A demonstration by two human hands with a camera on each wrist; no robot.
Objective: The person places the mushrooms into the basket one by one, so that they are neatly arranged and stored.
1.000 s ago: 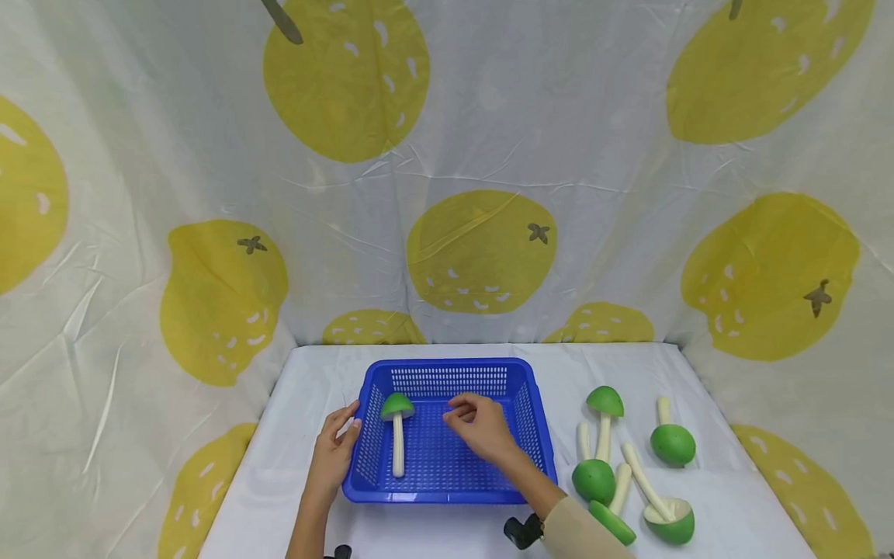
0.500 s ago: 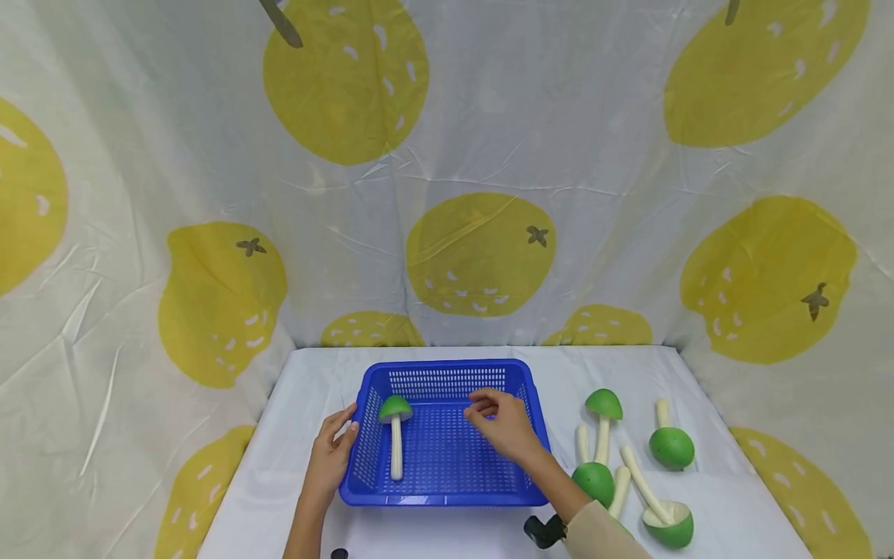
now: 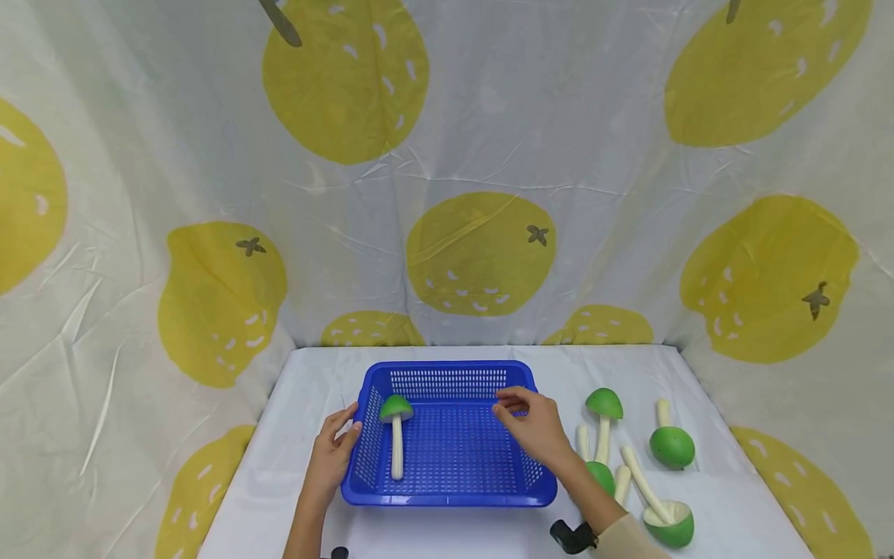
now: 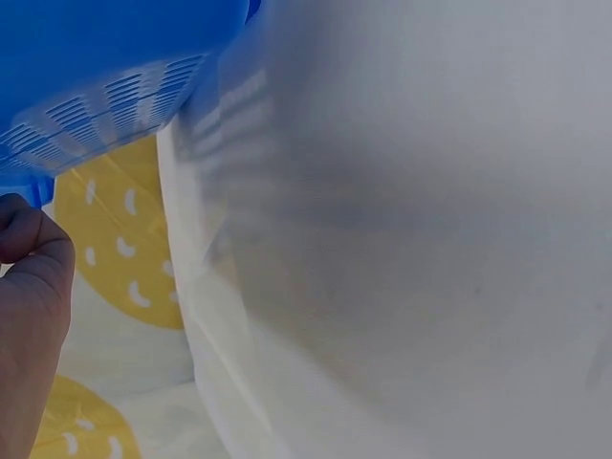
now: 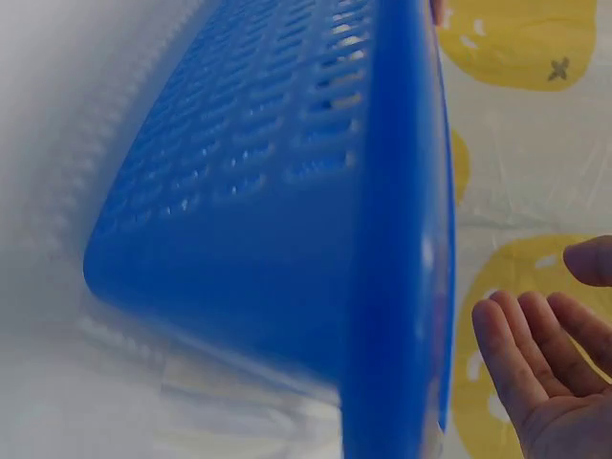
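Note:
A blue plastic basket (image 3: 450, 501) with slotted walls stands on the white-covered table. Inside, toward its left wall, lies a toy mushroom (image 3: 396, 446) with a green cap and a pale stem. My left hand (image 3: 331, 458) holds the basket's left rim, thumb and fingertips at the edge; the left wrist view catches part of this hand (image 4: 33, 277) by the rim. Over the basket's right side hovers my right hand (image 3: 534, 427), holding nothing. In the right wrist view its fingers (image 5: 516, 349) are loosely extended, apart from the rim.
Right of the basket lie several more green toy mushrooms, among them one at the back (image 3: 604, 404), one at the far right (image 3: 672, 448) and one with its upturned cap (image 3: 670, 536) near the front. My right forearm partly covers this group. A lemon-print curtain (image 3: 482, 252) surrounds the table.
My right hand has moved rightward from the middle of the basket to above its right rim. The left hand stays at the left rim, and the mushroom in the basket lies as before.

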